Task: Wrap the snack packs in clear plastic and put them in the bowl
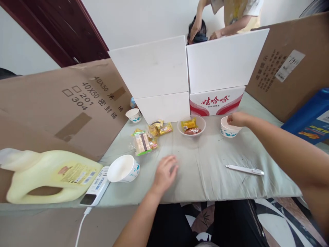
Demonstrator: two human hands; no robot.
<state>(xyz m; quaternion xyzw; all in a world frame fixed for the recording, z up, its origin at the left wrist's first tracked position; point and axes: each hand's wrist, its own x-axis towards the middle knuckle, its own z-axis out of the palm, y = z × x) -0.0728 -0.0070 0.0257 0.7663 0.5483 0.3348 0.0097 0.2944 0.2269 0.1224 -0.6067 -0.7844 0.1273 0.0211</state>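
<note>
My left hand (165, 174) hovers low over the cloth near the table's front, its fingers loosely bent and apart with nothing in them. My right hand (238, 119) reaches over a white paper bowl (229, 131) with blue print at the right. Its fingers are drawn together over the bowl's mouth, and what they hold, if anything, is hidden. Left of that bowl, a clear plastic bowl (193, 134) contains a yellow packet (189, 124) and a reddish-brown packet (192, 131). Several wrapped snacks (153, 131) lie in a pile, with a wrapped pale bar (143, 143) in front.
A white utility knife (245, 169) lies at the right. Two more paper bowls stand left, one near (127, 173) and one far (134, 116). A yellow jug (51, 176), a white power device (96, 188) and a blue bottle (308, 116) flank the table. White boxes (164, 106) line the back; another person (241, 17) stands behind.
</note>
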